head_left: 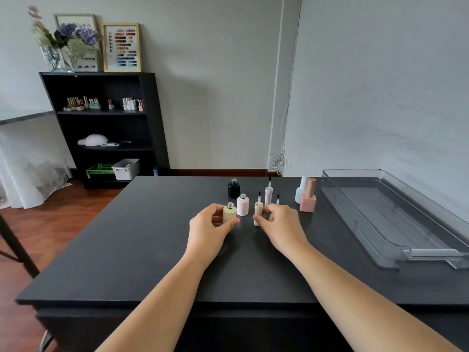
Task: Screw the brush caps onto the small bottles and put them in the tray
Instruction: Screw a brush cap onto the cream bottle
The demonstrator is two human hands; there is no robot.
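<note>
My left hand [212, 228] grips an uncapped cream bottle [229, 212] standing on the black table [152, 250]. My right hand [280, 224] pinches a cream brush cap [258, 211] that stands brush-up beside it. Behind them stand an open pink bottle [243, 205] and an open black bottle [233, 188]. A pink brush cap [268, 195] stands upright with its brush pointing up. A third brush tip [278, 199] shows just behind my right fingers; its cap is hidden. A clear plastic tray [396, 217] lies at the right, with nothing in it.
Two capped bottles, one white [302, 189] and one salmon pink [308, 196], stand between the caps and the tray. A black shelf unit [106, 123] with small bottles and bins stands against the far wall at the left.
</note>
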